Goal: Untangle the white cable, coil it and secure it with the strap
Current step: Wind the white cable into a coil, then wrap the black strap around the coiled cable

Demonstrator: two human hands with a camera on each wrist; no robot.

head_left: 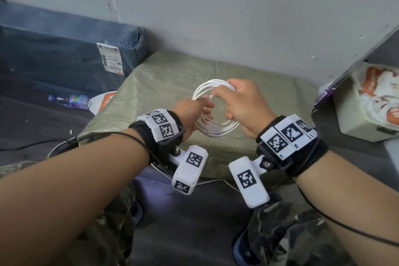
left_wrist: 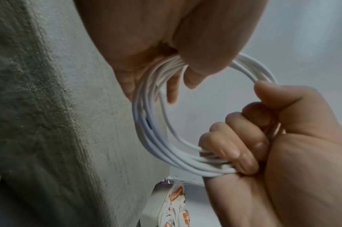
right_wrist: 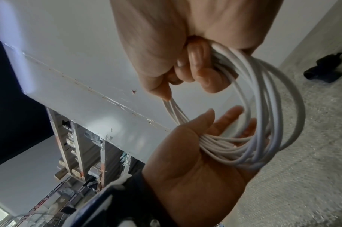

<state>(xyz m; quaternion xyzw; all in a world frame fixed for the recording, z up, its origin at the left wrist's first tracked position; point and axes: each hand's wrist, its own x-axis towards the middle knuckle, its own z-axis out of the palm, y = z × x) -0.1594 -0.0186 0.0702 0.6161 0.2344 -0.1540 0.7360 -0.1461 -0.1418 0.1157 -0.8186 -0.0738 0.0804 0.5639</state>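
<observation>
The white cable (head_left: 212,112) is wound into a round coil of many loops, and both hands hold it in the air above a greenish woven sack (head_left: 164,80) that lies against the wall. The right hand (head_left: 241,103) is clenched around one side of the coil, its fingers (left_wrist: 234,147) curled over the bundle of strands, and its thumb lies on top. The left hand (head_left: 192,112) grasps the opposite side: in the left wrist view the thumb presses the strands against the palm, while the other fingers (right_wrist: 224,119) stay almost straight under the loops. The coil stands nearly upright between the two hands. I cannot see a strap on the cable. Left of the sack there is a dark parcel (head_left: 64,49) with a paper label, and a plastic bottle (head_left: 69,100) lies on the floor near it
</observation>
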